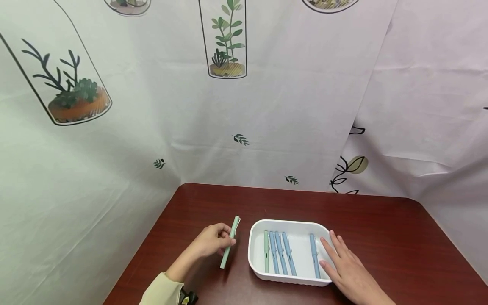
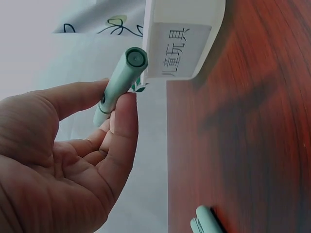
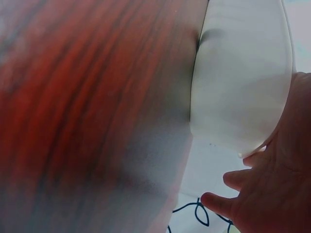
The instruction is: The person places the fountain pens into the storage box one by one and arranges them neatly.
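Observation:
My left hand (image 1: 214,242) pinches a mint green pen (image 1: 230,243) between thumb and fingers, left of a white tray (image 1: 290,279). The pen slants with its clip end pointing away, and the left wrist view shows its round end (image 2: 136,58) close up. Inside the tray lie another green pen (image 1: 266,252) and several blue pens (image 1: 281,253), with one blue pen (image 1: 314,255) apart on the right. My right hand (image 1: 348,271) is spread over the tray's right rim, fingers straight, nothing gripped.
Another mint green pen (image 2: 208,221) lies on the dark red wooden table (image 1: 305,203), at the lower edge of the left wrist view. A printed label (image 2: 177,51) is on the tray's side. White patterned cloth (image 1: 267,110) hangs behind the table and along its sides.

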A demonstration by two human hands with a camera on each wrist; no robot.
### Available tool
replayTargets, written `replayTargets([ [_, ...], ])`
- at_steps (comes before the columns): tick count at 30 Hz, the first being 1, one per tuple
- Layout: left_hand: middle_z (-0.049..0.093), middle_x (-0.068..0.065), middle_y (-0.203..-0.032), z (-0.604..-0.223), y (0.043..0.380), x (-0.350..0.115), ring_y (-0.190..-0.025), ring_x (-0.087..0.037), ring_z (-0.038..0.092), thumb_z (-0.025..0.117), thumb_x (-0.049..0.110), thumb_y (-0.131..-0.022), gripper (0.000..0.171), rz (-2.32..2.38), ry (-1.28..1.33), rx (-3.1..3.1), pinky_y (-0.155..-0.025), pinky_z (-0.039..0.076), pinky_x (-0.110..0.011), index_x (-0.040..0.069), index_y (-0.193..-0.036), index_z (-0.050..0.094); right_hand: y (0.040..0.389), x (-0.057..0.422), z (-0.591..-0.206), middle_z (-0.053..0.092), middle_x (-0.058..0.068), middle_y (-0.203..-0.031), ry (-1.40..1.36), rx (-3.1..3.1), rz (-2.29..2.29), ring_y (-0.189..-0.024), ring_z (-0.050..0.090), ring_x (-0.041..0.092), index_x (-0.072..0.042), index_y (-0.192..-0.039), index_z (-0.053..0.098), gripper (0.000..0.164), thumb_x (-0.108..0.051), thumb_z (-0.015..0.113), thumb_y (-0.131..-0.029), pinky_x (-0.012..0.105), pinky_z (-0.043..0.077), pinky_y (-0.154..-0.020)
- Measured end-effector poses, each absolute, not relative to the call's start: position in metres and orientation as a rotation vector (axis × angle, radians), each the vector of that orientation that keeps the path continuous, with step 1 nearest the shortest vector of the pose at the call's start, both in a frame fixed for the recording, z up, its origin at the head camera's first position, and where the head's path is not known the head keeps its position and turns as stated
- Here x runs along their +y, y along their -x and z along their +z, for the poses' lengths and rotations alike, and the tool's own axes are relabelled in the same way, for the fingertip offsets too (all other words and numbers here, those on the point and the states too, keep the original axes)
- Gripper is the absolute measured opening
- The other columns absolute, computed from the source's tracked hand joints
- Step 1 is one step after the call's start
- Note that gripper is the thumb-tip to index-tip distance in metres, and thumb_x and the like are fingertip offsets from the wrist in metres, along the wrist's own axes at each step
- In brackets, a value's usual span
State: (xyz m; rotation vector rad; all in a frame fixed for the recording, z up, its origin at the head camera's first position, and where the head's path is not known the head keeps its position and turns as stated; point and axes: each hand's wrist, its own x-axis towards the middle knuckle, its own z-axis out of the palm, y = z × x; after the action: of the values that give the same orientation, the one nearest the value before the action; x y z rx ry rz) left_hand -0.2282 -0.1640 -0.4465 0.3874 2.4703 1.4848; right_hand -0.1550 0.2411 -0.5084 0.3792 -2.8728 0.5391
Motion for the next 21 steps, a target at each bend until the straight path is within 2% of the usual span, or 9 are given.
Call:
replayTargets([
  [11, 0.063, -0.004, -0.080, -0.450, 0.231, -0.150, -0.062, -0.022, 0.065, 0.077, 0.013, -0.088, 0.029, 1.491, -0.419, 2.453, -0.054, 0.059, -0.035, -0.005, -0.106, 0.063, 0.154, 0.240, -0.508, 0.030, 0.019, -0.163, -0.375, -2.871, 0.525, -0.145, 0.033, 0.046, -0.015, -0.152, 0.048, 0.064, -0.047, 0.060, -0.099, 0.068, 0.035, -0.106],
  [21, 0.061, -0.003, -0.079, -0.450, 0.227, -0.139, -0.056, -0.015, 0.062, 0.077, 0.013, -0.088, 0.029, 1.514, -0.421, 2.436, -0.054, 0.059, -0.033, -0.004, -0.104, 0.061, 0.153, 0.239, -0.504, 0.031, 0.019, -0.163, -0.367, -2.880, 0.471, -0.146, 0.032, 0.045, -0.016, -0.153, 0.048, 0.064, -0.048, 0.061, -0.099, 0.069, 0.032, -0.108],
])
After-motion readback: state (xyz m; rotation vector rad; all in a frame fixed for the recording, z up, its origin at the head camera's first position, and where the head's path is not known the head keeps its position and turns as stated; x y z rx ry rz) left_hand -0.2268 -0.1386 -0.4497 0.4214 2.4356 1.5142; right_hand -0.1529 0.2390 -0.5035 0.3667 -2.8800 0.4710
